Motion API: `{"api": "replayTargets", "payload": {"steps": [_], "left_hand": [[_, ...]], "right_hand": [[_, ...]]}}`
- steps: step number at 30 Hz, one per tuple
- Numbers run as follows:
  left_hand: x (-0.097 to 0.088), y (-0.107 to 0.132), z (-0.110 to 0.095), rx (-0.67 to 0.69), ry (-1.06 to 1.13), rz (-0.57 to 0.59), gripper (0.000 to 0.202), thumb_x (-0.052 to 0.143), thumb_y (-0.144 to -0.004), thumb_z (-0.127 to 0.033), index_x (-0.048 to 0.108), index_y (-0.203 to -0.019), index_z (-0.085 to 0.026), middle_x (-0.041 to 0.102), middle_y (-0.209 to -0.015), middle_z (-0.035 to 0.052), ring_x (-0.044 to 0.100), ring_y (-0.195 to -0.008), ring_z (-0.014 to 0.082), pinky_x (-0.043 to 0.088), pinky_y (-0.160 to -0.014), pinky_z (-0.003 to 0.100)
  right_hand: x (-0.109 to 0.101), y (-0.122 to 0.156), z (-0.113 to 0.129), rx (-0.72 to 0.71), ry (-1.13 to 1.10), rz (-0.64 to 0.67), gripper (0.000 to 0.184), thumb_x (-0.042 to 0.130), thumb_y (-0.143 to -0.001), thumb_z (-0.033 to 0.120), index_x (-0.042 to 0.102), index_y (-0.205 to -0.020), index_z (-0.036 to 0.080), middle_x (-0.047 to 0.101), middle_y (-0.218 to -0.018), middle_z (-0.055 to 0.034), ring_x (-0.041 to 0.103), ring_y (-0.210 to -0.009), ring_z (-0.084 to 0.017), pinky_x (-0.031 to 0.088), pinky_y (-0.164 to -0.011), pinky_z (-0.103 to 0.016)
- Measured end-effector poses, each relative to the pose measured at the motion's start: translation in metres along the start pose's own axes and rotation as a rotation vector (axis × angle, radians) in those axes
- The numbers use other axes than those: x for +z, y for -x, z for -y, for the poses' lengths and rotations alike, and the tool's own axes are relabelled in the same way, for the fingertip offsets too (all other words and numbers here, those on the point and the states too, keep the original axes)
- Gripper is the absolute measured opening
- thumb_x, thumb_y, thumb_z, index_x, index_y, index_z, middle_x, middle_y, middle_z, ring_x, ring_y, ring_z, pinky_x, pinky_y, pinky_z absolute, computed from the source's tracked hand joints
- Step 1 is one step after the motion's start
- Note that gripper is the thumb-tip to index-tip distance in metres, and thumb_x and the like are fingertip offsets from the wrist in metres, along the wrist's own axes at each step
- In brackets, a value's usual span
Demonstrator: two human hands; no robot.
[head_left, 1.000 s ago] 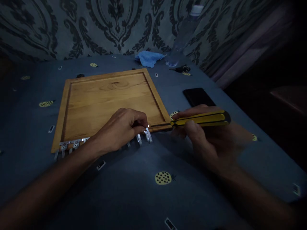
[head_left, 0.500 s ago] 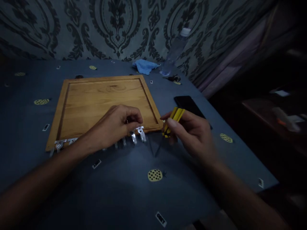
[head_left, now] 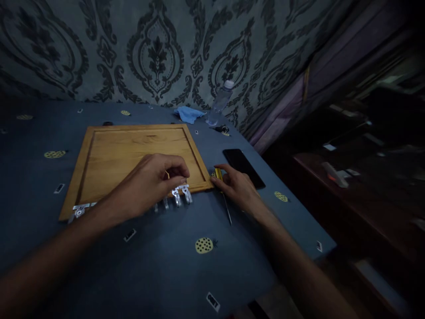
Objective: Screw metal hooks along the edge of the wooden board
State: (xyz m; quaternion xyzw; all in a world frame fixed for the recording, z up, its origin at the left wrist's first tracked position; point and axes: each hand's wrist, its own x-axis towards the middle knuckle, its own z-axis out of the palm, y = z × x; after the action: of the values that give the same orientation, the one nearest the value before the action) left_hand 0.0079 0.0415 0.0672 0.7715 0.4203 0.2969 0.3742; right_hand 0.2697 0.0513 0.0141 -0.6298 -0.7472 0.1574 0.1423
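A framed wooden panel (head_left: 133,148) lies flat, with several shiny metal brackets (head_left: 186,194) along its near edge. My left hand (head_left: 156,177) is over that edge, thumb and forefinger pinched just above the rightmost bracket; a tiny thin piece seems to be between the fingertips, too small to name. Beside the panel's near right corner, my right hand (head_left: 237,186) grips the yellow handle of a screwdriver (head_left: 227,210). Its shaft points towards me, low over the tablecloth. My left forearm hides some of the brackets.
A black phone (head_left: 244,166) lies right of the panel. Behind it are keys (head_left: 223,129), a clear bottle (head_left: 219,106) and a blue cloth (head_left: 188,114). The blue tablecloth (head_left: 159,270) ends at a right-hand edge, and a patterned curtain (head_left: 156,57) hangs behind.
My right hand has lowered the screwdriver towards the tablecloth beside the panel, its shaft now swung to the right. My left hand stays pinched at the bracket. The whole view has shifted.
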Motion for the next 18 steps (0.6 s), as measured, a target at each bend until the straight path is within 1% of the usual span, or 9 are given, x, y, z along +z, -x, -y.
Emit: {"api": "replayTargets", "payload": {"steps": [4,7,9,10,11,12,14,15,18], "left_hand": [[0.005,0.003,0.0,0.002,0.051,0.051,0.012,0.061,-0.086,-0.013,0.072,-0.083,-0.017,0.07,-0.076,-0.0015,0.061,-0.069,0.0109,0.043,-0.06,0.021],[0.01,0.008,0.0,-0.024,0.108,0.073,0.01,0.062,-0.087,-0.013,0.071,-0.084,-0.017,0.071,-0.079,-0.0002,0.064,-0.073,0.0122,0.045,-0.064,0.022],[0.014,0.013,0.001,-0.023,0.086,0.052,0.011,0.063,-0.089,-0.012,0.071,-0.085,-0.017,0.072,-0.081,0.0001,0.065,-0.076,0.0131,0.045,-0.065,0.023],[0.016,0.016,0.002,-0.008,0.054,0.032,0.011,0.062,-0.09,-0.012,0.071,-0.086,-0.018,0.073,-0.083,-0.0001,0.065,-0.078,0.0133,0.045,-0.066,0.023],[0.018,0.019,0.002,0.017,0.014,0.011,0.012,0.062,-0.091,-0.011,0.071,-0.088,-0.018,0.073,-0.084,-0.0003,0.066,-0.079,0.0134,0.045,-0.068,0.024],[0.021,0.023,0.003,0.054,-0.032,-0.013,0.013,0.061,-0.092,-0.01,0.07,-0.089,-0.018,0.072,-0.085,-0.0006,0.065,-0.081,0.0135,0.046,-0.069,0.024],[0.025,0.031,0.004,0.149,-0.132,-0.052,0.014,0.06,-0.093,-0.007,0.069,-0.09,-0.018,0.069,-0.085,-0.0005,0.064,-0.082,0.0137,0.046,-0.072,0.025],[0.027,0.035,0.004,0.195,-0.182,-0.067,0.015,0.059,-0.093,-0.006,0.068,-0.09,-0.018,0.068,-0.085,-0.0001,0.063,-0.083,0.014,0.046,-0.073,0.025],[0.031,0.047,0.006,0.268,-0.3,-0.085,0.016,0.055,-0.096,-0.005,0.065,-0.091,-0.017,0.066,-0.086,0.0015,0.062,-0.083,0.0152,0.048,-0.073,0.027]], "right_hand": [[0.004,0.003,0.002,0.035,0.112,0.009,0.038,0.052,-0.099,0.042,0.067,-0.127,0.019,0.072,-0.074,-0.005,0.067,-0.071,-0.024,0.04,-0.063,-0.032],[0.002,0.009,0.005,0.028,0.114,-0.12,0.035,0.057,-0.096,0.043,0.071,-0.119,0.019,0.074,-0.08,-0.0086,0.069,-0.075,-0.026,0.042,-0.062,-0.033],[0.001,0.016,0.015,-0.049,-0.027,-0.247,0.03,0.06,-0.093,0.039,0.073,-0.111,0.019,0.075,-0.088,-0.0096,0.068,-0.075,-0.024,0.047,-0.064,-0.034],[0.001,0.02,0.023,-0.108,-0.175,-0.235,0.027,0.061,-0.093,0.038,0.074,-0.107,0.019,0.076,-0.089,-0.0088,0.068,-0.074,-0.022,0.049,-0.066,-0.034],[0.002,0.024,0.032,-0.144,-0.353,-0.197,0.025,0.062,-0.092,0.04,0.074,-0.102,0.02,0.075,-0.086,-0.0068,0.067,-0.072,-0.02,0.051,-0.066,-0.033],[0.004,0.029,0.042,-0.18,-0.517,-0.101,0.023,0.065,-0.091,0.041,0.073,-0.097,0.02,0.074,-0.081,-0.0046,0.067,-0.07,-0.018,0.052,-0.064,-0.031],[0.008,0.037,0.062,-0.176,-0.801,0.098,0.022,0.07,-0.089,0.041,0.072,-0.093,0.02,0.074,-0.084,-0.0033,0.068,-0.073,-0.015,0.054,-0.066,-0.028],[0.011,0.04,0.07,-0.148,-0.919,0.152,0.023,0.073,-0.087,0.043,0.071,-0.09,0.02,0.073,-0.082,-0.0023,0.067,-0.071,-0.014,0.054,-0.064,-0.027],[0.021,0.044,0.082,-0.049,-1.118,0.257,0.03,0.081,-0.079,0.045,0.069,-0.087,0.019,0.068,-0.071,0.0012,0.063,-0.061,-0.011,0.049,-0.056,-0.023]]}}
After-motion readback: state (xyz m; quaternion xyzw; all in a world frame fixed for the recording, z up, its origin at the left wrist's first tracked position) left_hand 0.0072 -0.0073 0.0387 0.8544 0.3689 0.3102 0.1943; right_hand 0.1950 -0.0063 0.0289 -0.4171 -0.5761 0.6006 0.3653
